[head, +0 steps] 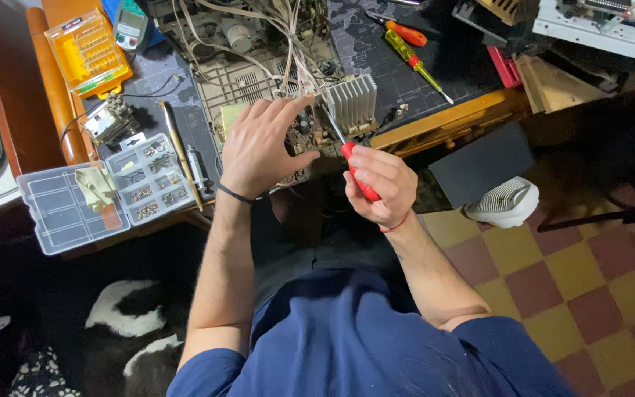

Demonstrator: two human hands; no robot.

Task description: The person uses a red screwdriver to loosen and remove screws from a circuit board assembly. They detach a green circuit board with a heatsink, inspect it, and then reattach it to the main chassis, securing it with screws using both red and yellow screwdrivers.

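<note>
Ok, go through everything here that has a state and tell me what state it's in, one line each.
Left hand: spread on the circuit board, steadying it.
Right hand: closed around the red screwdriver, tip against the board.
Clear parts box: lid open, small parts in its compartments.
Orange bit case: closed.
Yellow screwdriver: lying unused on the mat.
Orange screwdriver: lying unused.
</note>
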